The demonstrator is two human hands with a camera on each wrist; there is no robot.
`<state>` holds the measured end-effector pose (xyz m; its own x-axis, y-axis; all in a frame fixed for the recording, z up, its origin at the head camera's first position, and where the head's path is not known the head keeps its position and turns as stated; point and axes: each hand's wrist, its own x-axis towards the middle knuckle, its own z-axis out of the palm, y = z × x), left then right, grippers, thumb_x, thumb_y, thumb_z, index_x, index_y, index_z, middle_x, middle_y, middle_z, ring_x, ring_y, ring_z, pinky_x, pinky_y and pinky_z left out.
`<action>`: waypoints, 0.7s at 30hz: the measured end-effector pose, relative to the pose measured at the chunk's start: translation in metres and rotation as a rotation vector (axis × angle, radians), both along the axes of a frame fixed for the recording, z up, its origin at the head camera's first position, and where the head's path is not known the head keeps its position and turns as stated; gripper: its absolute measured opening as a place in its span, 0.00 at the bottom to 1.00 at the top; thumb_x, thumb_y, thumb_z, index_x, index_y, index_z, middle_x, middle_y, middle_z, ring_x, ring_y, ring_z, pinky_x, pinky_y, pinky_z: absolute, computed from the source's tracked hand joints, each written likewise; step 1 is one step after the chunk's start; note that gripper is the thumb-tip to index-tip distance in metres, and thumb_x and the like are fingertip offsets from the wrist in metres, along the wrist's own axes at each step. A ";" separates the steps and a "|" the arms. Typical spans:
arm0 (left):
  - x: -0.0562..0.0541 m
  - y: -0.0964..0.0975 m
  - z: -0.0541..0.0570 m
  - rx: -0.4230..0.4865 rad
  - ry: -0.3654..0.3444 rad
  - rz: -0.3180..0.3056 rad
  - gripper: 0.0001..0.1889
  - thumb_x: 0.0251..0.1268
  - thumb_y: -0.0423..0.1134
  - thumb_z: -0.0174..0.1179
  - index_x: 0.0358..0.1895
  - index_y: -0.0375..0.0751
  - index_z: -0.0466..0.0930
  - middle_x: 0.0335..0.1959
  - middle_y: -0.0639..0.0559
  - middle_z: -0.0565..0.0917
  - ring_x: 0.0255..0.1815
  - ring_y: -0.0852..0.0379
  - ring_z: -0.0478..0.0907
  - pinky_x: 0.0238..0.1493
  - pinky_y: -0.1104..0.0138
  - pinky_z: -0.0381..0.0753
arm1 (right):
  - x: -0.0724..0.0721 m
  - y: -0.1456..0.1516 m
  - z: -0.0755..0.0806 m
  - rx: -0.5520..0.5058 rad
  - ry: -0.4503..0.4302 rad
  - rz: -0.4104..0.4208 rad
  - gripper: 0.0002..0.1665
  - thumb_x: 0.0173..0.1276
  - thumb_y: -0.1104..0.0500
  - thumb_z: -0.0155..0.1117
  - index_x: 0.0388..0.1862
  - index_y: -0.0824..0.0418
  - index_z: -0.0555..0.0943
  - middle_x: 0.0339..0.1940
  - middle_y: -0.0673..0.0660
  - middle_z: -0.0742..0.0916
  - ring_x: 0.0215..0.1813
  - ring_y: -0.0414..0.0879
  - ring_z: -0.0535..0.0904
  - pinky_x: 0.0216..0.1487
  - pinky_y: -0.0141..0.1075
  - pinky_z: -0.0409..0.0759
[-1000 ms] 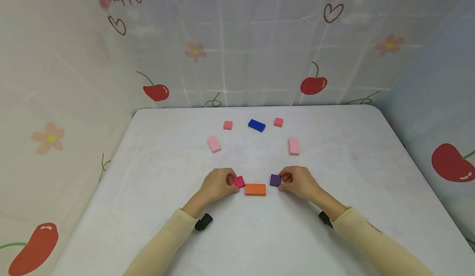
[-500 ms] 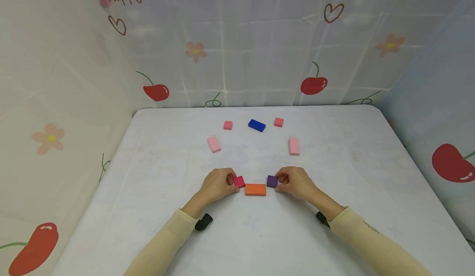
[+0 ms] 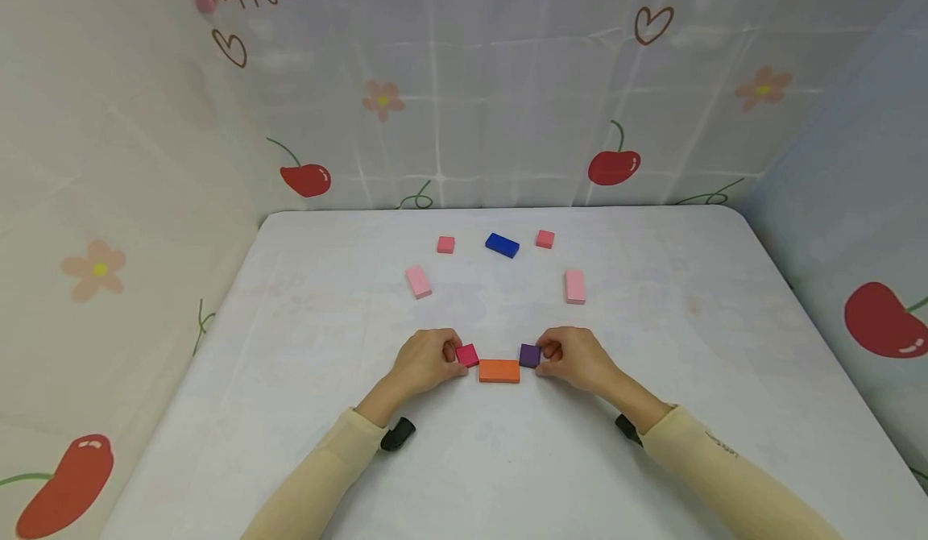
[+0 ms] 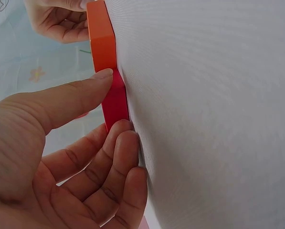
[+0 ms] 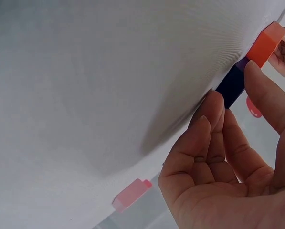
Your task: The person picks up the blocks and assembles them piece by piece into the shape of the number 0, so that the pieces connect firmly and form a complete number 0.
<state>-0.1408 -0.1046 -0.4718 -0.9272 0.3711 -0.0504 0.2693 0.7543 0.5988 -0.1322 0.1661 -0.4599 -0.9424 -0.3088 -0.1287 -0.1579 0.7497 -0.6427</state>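
Note:
My left hand (image 3: 429, 358) pinches a small crimson block (image 3: 467, 355) between thumb and fingers; in the left wrist view the thumb tip lies across this red block (image 4: 115, 102) near its joint with the orange one. An orange rectangular block (image 3: 499, 371) lies on the white tabletop between both hands. At its right end, my right hand (image 3: 577, 356) pinches a small dark purple block (image 3: 530, 355). In the right wrist view the purple block (image 5: 232, 86) sits right against the orange block (image 5: 265, 44). The two small blocks stand at the orange block's far corners, turned at slight angles.
Farther back on the white table (image 3: 326, 282) lie a blue block (image 3: 502, 245), two small coral blocks, one at left (image 3: 445, 245) and one at right (image 3: 544, 239), and two pink blocks, left (image 3: 418, 282) and right (image 3: 575, 287). Printed curtains surround the table's back and sides.
My right hand has slid the purple block leftward and slightly nearer, up to the orange block's right end. The left hand and crimson block have stayed in place.

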 end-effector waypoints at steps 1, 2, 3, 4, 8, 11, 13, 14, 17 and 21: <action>0.000 0.000 0.000 0.000 0.000 0.000 0.12 0.51 0.39 0.74 0.37 0.42 0.82 0.22 0.58 0.76 0.24 0.62 0.70 0.28 0.71 0.68 | 0.000 0.000 0.000 -0.002 -0.003 -0.003 0.17 0.52 0.62 0.78 0.40 0.64 0.84 0.28 0.52 0.81 0.31 0.42 0.74 0.35 0.31 0.74; 0.000 0.000 0.000 -0.001 0.000 0.000 0.12 0.51 0.39 0.74 0.37 0.42 0.82 0.22 0.58 0.76 0.24 0.62 0.70 0.28 0.71 0.68 | 0.000 0.000 0.000 -0.002 -0.003 -0.002 0.17 0.52 0.62 0.78 0.40 0.64 0.84 0.28 0.52 0.81 0.31 0.42 0.74 0.35 0.31 0.74; 0.000 0.000 0.000 -0.001 0.000 -0.001 0.12 0.51 0.39 0.74 0.37 0.42 0.82 0.22 0.58 0.76 0.24 0.62 0.70 0.28 0.71 0.68 | 0.000 -0.001 0.000 -0.003 -0.004 -0.004 0.17 0.52 0.62 0.78 0.40 0.64 0.84 0.28 0.52 0.81 0.31 0.42 0.73 0.35 0.31 0.74; 0.000 0.000 0.000 -0.001 -0.001 -0.001 0.12 0.51 0.39 0.74 0.37 0.42 0.82 0.22 0.58 0.76 0.24 0.62 0.70 0.28 0.71 0.68 | 0.000 -0.001 0.000 -0.002 -0.004 -0.003 0.17 0.52 0.62 0.78 0.40 0.64 0.84 0.28 0.52 0.81 0.31 0.42 0.73 0.35 0.31 0.73; 0.000 0.000 0.001 0.001 0.000 -0.002 0.12 0.51 0.39 0.74 0.37 0.41 0.82 0.21 0.58 0.75 0.24 0.62 0.70 0.28 0.71 0.68 | 0.000 0.000 0.000 0.002 -0.001 -0.001 0.18 0.52 0.62 0.78 0.41 0.64 0.83 0.28 0.52 0.81 0.31 0.42 0.73 0.34 0.30 0.73; 0.000 0.000 0.001 -0.001 -0.002 -0.002 0.12 0.51 0.39 0.74 0.37 0.41 0.82 0.21 0.59 0.75 0.24 0.62 0.70 0.28 0.71 0.68 | 0.000 0.000 0.000 0.001 0.002 0.007 0.18 0.52 0.62 0.78 0.42 0.65 0.83 0.28 0.52 0.81 0.31 0.42 0.73 0.34 0.30 0.73; 0.000 0.000 0.001 -0.002 -0.003 -0.001 0.12 0.51 0.39 0.74 0.37 0.41 0.82 0.21 0.59 0.75 0.24 0.62 0.70 0.29 0.71 0.68 | 0.000 0.001 0.000 -0.005 -0.005 0.010 0.19 0.52 0.62 0.78 0.43 0.65 0.83 0.29 0.52 0.81 0.32 0.42 0.73 0.34 0.30 0.74; 0.000 0.000 0.002 -0.004 -0.003 -0.001 0.12 0.51 0.39 0.74 0.38 0.41 0.82 0.21 0.59 0.75 0.24 0.62 0.70 0.29 0.71 0.68 | 0.000 0.002 0.001 -0.009 -0.010 0.010 0.19 0.52 0.62 0.78 0.43 0.65 0.83 0.29 0.52 0.81 0.32 0.42 0.73 0.34 0.30 0.74; 0.001 0.000 0.003 -0.007 -0.002 -0.001 0.13 0.51 0.39 0.74 0.38 0.41 0.82 0.22 0.59 0.76 0.24 0.63 0.70 0.29 0.71 0.68 | -0.002 0.007 0.002 -0.018 -0.024 0.000 0.20 0.53 0.61 0.78 0.44 0.64 0.83 0.30 0.52 0.82 0.33 0.42 0.74 0.35 0.31 0.75; 0.001 0.000 0.004 -0.003 0.003 -0.009 0.13 0.51 0.38 0.74 0.38 0.40 0.82 0.22 0.58 0.76 0.24 0.63 0.70 0.28 0.71 0.68 | -0.012 0.020 0.008 -0.022 -0.022 -0.051 0.22 0.55 0.60 0.77 0.48 0.65 0.83 0.33 0.54 0.84 0.35 0.44 0.76 0.38 0.34 0.76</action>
